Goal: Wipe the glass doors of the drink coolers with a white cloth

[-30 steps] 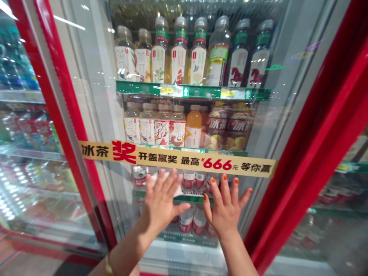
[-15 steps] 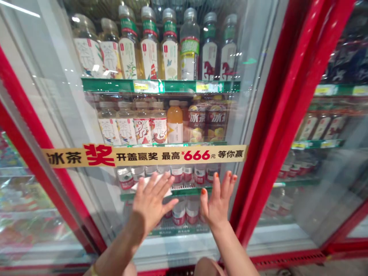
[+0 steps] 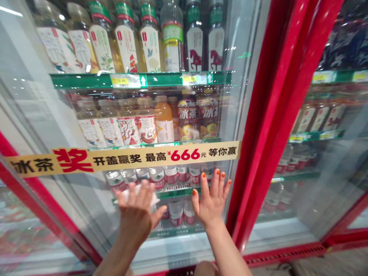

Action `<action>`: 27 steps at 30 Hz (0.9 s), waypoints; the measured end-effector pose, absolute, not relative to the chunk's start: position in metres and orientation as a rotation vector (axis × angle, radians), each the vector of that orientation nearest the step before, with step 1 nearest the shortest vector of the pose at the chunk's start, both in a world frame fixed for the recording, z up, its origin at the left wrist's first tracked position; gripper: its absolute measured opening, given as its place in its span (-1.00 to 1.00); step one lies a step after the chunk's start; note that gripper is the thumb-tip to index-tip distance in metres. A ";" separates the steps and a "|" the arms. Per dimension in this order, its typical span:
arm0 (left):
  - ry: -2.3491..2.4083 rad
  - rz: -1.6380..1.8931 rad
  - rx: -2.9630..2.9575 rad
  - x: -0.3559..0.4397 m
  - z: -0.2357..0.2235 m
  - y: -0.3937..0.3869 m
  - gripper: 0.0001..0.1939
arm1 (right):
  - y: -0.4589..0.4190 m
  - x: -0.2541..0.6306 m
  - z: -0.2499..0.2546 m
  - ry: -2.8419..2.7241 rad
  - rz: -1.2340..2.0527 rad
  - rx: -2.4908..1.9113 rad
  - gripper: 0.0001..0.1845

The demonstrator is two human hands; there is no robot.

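My left hand (image 3: 136, 212) lies flat on the glass door (image 3: 244, 76) of a drinks fridge, fingers stretched out, with a white cloth (image 3: 125, 194) pressed under it. My right hand (image 3: 209, 201) is spread open on the same glass, a hand's width to the right and close to the door's red frame (image 3: 267, 126). Both hands sit just below a yellow sticker strip (image 3: 120, 159) with red and black print. Behind the glass at hand height stand small red-labelled water bottles (image 3: 171, 174).
Shelves behind the glass hold tea bottles (image 3: 126, 42), an orange drink (image 3: 163, 120) and iced-tea bottles (image 3: 188, 117). A second fridge door (image 3: 324, 126) adjoins on the right. The left red frame (image 3: 34, 209) slants across the lower left.
The view has swung right, so the door and both hands sit further left in frame. My right hand is now closer to the red frame; my left hand is a little lower.
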State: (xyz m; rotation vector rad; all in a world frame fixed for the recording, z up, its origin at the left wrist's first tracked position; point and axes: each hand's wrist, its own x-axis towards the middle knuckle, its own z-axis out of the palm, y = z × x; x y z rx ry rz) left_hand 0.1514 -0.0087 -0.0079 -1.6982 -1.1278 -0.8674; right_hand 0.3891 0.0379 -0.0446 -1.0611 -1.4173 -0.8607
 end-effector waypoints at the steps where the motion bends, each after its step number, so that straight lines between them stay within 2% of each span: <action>1: -1.262 -0.971 -1.634 0.132 0.002 -0.010 -0.11 | 0.039 0.389 -0.046 -1.416 -0.861 -1.057 -0.03; 3: -1.564 -1.261 -1.432 0.110 0.031 -0.010 -0.10 | 0.040 0.390 -0.048 -1.398 -0.860 -1.053 -0.03; 5: -1.651 -1.413 -1.289 0.114 0.051 -0.007 -0.10 | 0.041 0.390 -0.051 -1.370 -0.859 -1.054 -0.03; 7: -1.498 -1.243 -1.392 0.135 0.047 -0.002 -0.09 | 0.043 0.391 -0.053 -1.360 -0.855 -1.056 -0.04; 9: -1.245 -0.984 -1.580 0.155 0.019 -0.002 -0.07 | 0.044 0.392 -0.055 -1.369 -0.850 -1.048 -0.06; 11: -1.159 -0.878 -1.645 0.154 -0.012 -0.009 -0.09 | 0.045 0.393 -0.056 -1.373 -0.847 -1.041 -0.08; 14: -1.251 -0.973 -1.541 0.111 -0.024 -0.019 -0.10 | 0.046 0.394 -0.057 -1.376 -0.850 -1.042 -0.08; 18: -1.562 -1.298 -1.287 0.071 0.020 -0.011 -0.16 | 0.047 0.395 -0.059 -1.358 -0.845 -1.029 -0.08; 20: -1.572 -1.281 -1.333 0.084 0.028 -0.006 -0.14 | 0.047 0.396 -0.059 -1.360 -0.833 -1.024 -0.08; 24: -1.265 -0.931 -1.622 0.116 -0.013 -0.015 -0.08 | 0.047 0.396 -0.058 -1.384 -0.827 -1.016 -0.09; 27: -1.298 -0.974 -1.588 0.093 -0.032 -0.026 -0.13 | 0.046 0.396 -0.057 -1.383 -0.848 -1.025 -0.11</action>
